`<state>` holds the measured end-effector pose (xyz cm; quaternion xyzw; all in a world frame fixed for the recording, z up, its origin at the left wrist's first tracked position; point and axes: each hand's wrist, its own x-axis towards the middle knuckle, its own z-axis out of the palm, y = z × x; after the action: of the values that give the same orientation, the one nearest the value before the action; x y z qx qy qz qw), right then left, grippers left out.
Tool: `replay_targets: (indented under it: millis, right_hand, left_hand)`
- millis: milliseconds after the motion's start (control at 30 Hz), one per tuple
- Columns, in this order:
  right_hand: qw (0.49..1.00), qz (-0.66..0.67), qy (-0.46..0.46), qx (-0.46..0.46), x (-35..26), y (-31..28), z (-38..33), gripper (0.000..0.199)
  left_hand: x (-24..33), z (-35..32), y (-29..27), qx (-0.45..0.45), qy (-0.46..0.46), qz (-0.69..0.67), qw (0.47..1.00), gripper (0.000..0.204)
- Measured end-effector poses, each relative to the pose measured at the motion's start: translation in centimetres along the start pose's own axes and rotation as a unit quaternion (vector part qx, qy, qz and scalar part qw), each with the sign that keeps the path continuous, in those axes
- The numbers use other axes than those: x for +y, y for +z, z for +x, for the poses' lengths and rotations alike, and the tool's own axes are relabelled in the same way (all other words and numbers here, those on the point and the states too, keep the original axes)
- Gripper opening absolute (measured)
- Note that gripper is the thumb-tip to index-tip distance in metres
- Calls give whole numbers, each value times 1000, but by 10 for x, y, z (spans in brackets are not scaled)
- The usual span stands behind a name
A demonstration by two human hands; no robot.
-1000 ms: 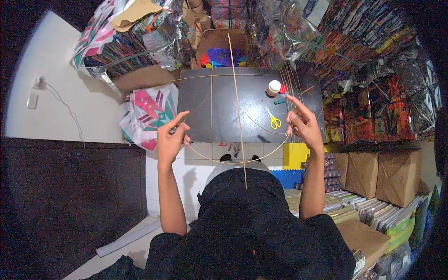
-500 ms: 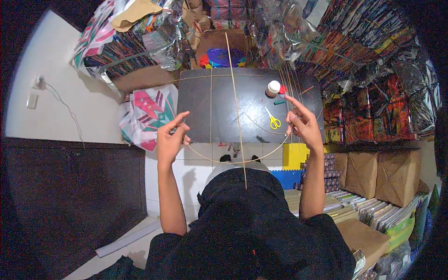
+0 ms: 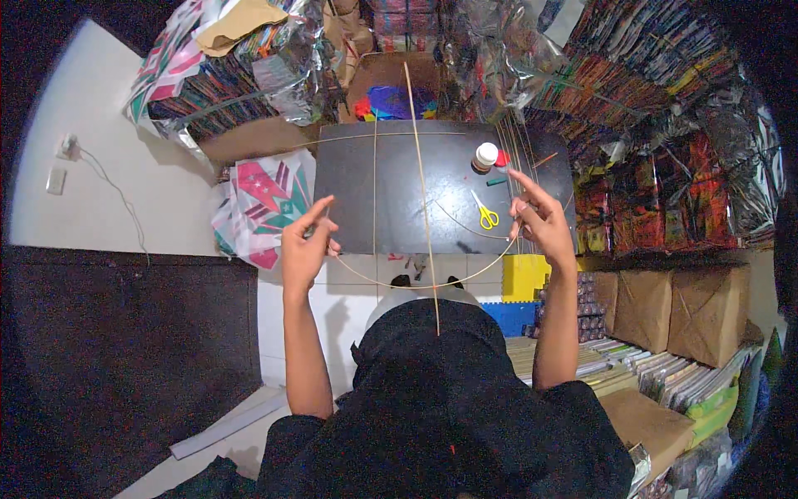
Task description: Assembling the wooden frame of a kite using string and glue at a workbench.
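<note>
My left hand (image 3: 309, 245) pinches one end of a thin bamboo stick (image 3: 382, 282), which bows down toward my lap. The other end is in my right hand (image 3: 544, 226), its thumb and fingers pinched together and its index finger pointing forward. Crossing the low middle of the bow is a longer straight bamboo stick (image 3: 422, 179), running from near my waist over the table toward its far side. The two sticks meet at a small joint; whether it is tied is too small to tell. Both hands are raised at the near side of the black table (image 3: 345, 187).
On the table are yellow-handled scissors (image 3: 489, 219), a white-capped brown bottle (image 3: 484, 158), a green cylindrical piece (image 3: 496, 181) and several loose thin sticks (image 3: 375, 179). Printed sheets (image 3: 264, 200) lie left of it. Plastic-wrapped stacks (image 3: 657, 91) stand behind and right, with cardboard boxes (image 3: 711, 316) nearby.
My hands keep their pinch on the bowed stick, with only a very slight shift. The straight stick's far end has moved slightly right and nearer.
</note>
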<state>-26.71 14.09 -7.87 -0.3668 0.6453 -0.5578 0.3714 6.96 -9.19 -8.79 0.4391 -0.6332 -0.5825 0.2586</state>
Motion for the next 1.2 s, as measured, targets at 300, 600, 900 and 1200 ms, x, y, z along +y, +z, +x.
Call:
replay_targets:
  millis: [300,600,900,1200]
  right_hand:
    - [963,77,41,255,36,15,-13,67]
    - [943,147,31,298,51,33,-25,68]
    - [943,155,37,293,40,56,-38,62]
    - [974,105,12,201,32,47,-33,70]
  left_hand:
    - [-28,-16,18,133,-18,-154,979,60]
    - [-26,-35,43,154,-42,-243,957,76]
    - [-24,-49,62,112,-41,-221,968,85]
    - [-19,-43,54,31,-7,-154,988,83]
